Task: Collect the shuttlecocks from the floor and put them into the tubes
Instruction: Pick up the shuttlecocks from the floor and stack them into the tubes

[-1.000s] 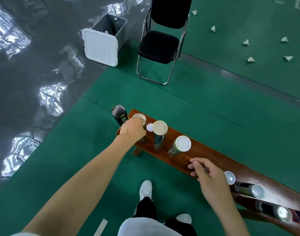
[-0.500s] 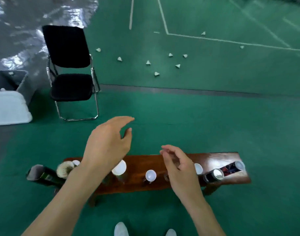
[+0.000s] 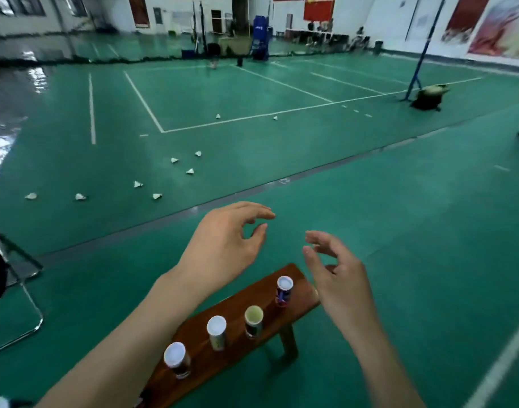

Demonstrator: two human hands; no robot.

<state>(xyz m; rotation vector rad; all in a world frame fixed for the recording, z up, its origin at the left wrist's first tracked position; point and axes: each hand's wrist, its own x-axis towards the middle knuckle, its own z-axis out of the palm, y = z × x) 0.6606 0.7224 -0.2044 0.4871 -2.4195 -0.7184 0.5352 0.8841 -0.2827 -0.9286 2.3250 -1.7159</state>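
Note:
Several white shuttlecocks lie on the green court floor ahead, one nearest point(image 3: 157, 196), others further left point(image 3: 80, 197) and back by the court line point(image 3: 218, 116). Several upright tubes stand on a low wooden bench point(image 3: 234, 301) below my arms: a white-capped tube point(image 3: 175, 358), another white-capped tube point(image 3: 216, 331), a tube with a pale yellowish top point(image 3: 254, 319) and a blue-and-red tube point(image 3: 284, 289). My left hand point(image 3: 223, 245) hovers above the bench, fingers loosely spread and empty. My right hand point(image 3: 338, 275) hovers beside it, also empty.
A black folding chair point(image 3: 5, 278) stands at the left edge. A blue net post point(image 3: 420, 60) with a dark base stands far right. White court lines cross the floor. People and equipment are far off along the back wall.
My view has lifted from the bench to the court ahead. Both hands have come off the tubes and bench and now hover empty in front of me.

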